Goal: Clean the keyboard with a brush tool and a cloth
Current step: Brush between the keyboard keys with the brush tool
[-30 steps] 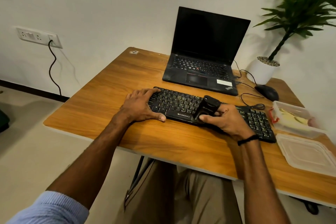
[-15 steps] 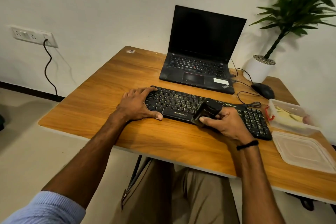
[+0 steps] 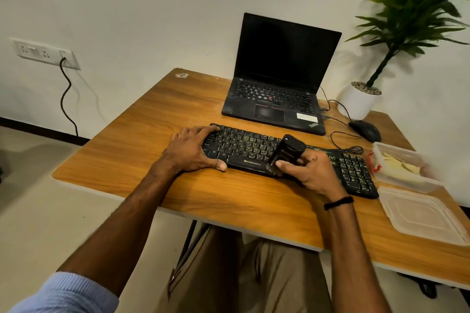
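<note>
A black keyboard (image 3: 244, 147) lies across the wooden desk (image 3: 142, 140). My left hand (image 3: 193, 150) rests flat over the keyboard's left end, thumb against its front edge, holding it in place. My right hand (image 3: 310, 173) grips a black brush tool (image 3: 286, 151) with its bristle end down on the keyboard's front edge, just right of the logo. The tool tilts away from me. A clear plastic box (image 3: 404, 173) at the right holds something yellowish, perhaps the cloth.
An open black laptop (image 3: 279, 76) stands behind the keyboard. A black mouse (image 3: 366, 131) with cables and a potted plant (image 3: 361, 101) sit at the back right. The box's clear lid (image 3: 422, 216) lies at the desk's right front. A wall socket (image 3: 45, 54) is at the left.
The brush tool has slid slightly toward the keyboard's front edge in my right hand. My left hand has stayed on the keyboard's left end. The camera shifted a little.
</note>
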The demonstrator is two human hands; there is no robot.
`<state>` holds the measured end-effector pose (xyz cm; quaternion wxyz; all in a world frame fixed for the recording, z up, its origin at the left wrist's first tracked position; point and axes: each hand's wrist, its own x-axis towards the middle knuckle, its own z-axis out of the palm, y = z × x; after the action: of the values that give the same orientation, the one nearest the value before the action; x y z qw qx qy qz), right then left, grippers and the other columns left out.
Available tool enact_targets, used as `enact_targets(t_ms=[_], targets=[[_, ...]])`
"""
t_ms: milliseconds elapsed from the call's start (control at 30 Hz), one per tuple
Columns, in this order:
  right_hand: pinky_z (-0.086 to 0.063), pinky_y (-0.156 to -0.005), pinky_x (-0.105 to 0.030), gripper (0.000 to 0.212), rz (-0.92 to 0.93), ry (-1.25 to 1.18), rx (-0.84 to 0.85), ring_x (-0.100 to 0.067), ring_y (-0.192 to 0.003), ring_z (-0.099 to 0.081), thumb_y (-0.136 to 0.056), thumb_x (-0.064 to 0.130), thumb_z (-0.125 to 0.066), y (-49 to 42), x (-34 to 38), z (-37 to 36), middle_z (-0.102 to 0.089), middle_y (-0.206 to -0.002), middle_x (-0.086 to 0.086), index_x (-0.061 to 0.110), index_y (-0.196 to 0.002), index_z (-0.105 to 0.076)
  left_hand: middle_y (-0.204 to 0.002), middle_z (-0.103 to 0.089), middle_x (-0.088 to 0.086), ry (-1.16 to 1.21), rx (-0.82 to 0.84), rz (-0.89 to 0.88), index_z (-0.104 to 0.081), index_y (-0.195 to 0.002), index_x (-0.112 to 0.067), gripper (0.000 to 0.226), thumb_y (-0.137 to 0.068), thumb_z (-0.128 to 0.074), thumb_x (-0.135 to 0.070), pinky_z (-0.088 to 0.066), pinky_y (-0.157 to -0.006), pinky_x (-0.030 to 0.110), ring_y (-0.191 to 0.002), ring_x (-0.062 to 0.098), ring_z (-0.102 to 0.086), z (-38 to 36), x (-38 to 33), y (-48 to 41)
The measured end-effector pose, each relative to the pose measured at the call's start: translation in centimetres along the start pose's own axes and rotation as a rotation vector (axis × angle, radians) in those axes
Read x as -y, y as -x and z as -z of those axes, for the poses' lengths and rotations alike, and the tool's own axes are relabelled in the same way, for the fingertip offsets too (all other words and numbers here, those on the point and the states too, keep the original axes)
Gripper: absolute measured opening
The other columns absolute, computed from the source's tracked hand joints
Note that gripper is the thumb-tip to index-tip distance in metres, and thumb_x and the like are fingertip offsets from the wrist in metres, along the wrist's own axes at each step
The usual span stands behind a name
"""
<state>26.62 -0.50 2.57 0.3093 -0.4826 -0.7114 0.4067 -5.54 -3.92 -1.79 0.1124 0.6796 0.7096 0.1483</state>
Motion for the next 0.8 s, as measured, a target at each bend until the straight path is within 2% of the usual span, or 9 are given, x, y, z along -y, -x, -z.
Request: enact_targets(t_ms=[133,200,267,333,433,533,600,667,800], targets=[[-0.056,-0.070,-0.018,0.026,0.093,0.059,0.110,-0.005,-0.089,-0.067,-0.078,0.026,-0.081,-1.4,3.0,-5.0,-0.068,-0.092,0.014,0.034,-0.097,-0.066,-0.165,-0.028,-0.002,-0.002,0.002,0.008,-0.017,-0.158,-0.048,0.140,-0.035,-0.035,-0.112,-0.024,-0.116,0.051,-0.144,0.028,-0.029,0.0,-0.1,0.0],[-0.059,-0.075,-0.025,0.029,0.147,0.076,0.150,-0.008,-0.091,-0.068,-0.078,0.030,-0.082,-2.5,4.3,-7.8,-0.071,-0.097,0.011,0.028,-0.104,-0.070,-0.166,-0.028,-0.002,0.003,0.002,0.001,-0.017,-0.159,-0.047,0.143,-0.034,-0.031,-0.114,-0.025,-0.116,0.052,-0.145,0.028,-0.029,0.0,0.1,0.1],[-0.060,-0.078,-0.030,0.031,0.160,0.025,0.117,-0.010,-0.090,-0.071,-0.078,0.024,-0.082,-3.4,4.8,-8.7,-0.075,-0.099,0.004,0.020,-0.108,-0.073,-0.165,-0.029,-0.002,0.013,-0.004,-0.012,-0.017,-0.159,-0.046,0.143,-0.035,-0.028,-0.115,-0.025,-0.116,0.052,-0.145,0.027,-0.029,0.0,0.2,0.2],[-0.060,-0.079,-0.031,0.029,0.085,-0.210,0.033,-0.014,-0.091,-0.073,-0.080,0.014,-0.080,-3.4,4.6,-7.3,-0.076,-0.101,-0.005,0.012,-0.107,-0.072,-0.165,-0.029,-0.003,0.023,-0.018,-0.022,-0.018,-0.159,-0.048,0.137,-0.039,-0.028,-0.114,-0.025,-0.117,0.052,-0.145,0.026,-0.029,-0.1,0.3,0.3],[-0.059,-0.081,-0.033,0.025,-0.052,-0.633,-0.145,-0.021,-0.097,-0.072,-0.082,0.004,-0.074,-2.7,3.0,-3.6,-0.076,-0.099,-0.005,0.006,-0.105,-0.067,-0.165,-0.028,0.000,0.015,-0.067,-0.046,-0.020,-0.160,-0.041,0.137,-0.044,-0.027,-0.113,-0.023,-0.120,0.052,-0.147,0.026,-0.029,-0.4,0.0,0.3],[-0.060,-0.081,-0.036,0.033,-0.076,-0.795,-0.279,-0.024,-0.106,-0.069,-0.083,0.002,-0.071,-3.0,1.7,-0.6,-0.071,-0.109,-0.008,0.005,-0.114,-0.060,-0.162,-0.032,0.001,0.062,-0.182,-0.088,-0.026,-0.160,-0.031,0.134,-0.051,-0.041,-0.108,-0.025,-0.121,0.052,-0.145,0.024,-0.033,-1.0,-1.3,0.5],[-0.059,-0.084,-0.039,0.044,-0.067,-0.774,-0.281,-0.025,-0.110,-0.067,-0.081,0.003,-0.074,-3.3,1.7,0.2,-0.066,-0.118,-0.012,0.007,-0.121,-0.056,-0.159,-0.038,0.001,0.077,-0.249,-0.121,-0.028,-0.159,-0.028,0.132,-0.054,-0.047,-0.105,-0.028,-0.120,0.051,-0.142,0.023,-0.037,-1.4,-2.9,0.6],[-0.056,-0.089,-0.039,0.039,-0.060,-0.641,-0.237,-0.023,-0.109,-0.065,-0.080,0.004,-0.075,-3.6,2.0,-0.2,-0.065,-0.114,-0.007,0.017,-0.112,-0.057,-0.155,-0.044,0.002,0.043,-0.272,-0.144,-0.027,-0.159,-0.026,0.134,-0.053,-0.047,-0.106,-0.027,-0.120,0.049,-0.140,0.023,-0.040,-1.8,-4.4,0.6],[-0.056,-0.080,-0.028,0.037,-0.011,-0.090,-0.211,-0.016,-0.099,-0.065,-0.079,0.019,-0.080,-5.2,2.7,-2.3,-0.067,-0.106,0.003,0.020,-0.110,-0.060,-0.153,-0.047,0.003,-0.002,-0.272,-0.109,-0.019,-0.161,-0.024,0.143,-0.050,-0.049,-0.108,-0.025,-0.123,0.047,-0.141,0.023,-0.040,-2.1,-5.1,0.2]])
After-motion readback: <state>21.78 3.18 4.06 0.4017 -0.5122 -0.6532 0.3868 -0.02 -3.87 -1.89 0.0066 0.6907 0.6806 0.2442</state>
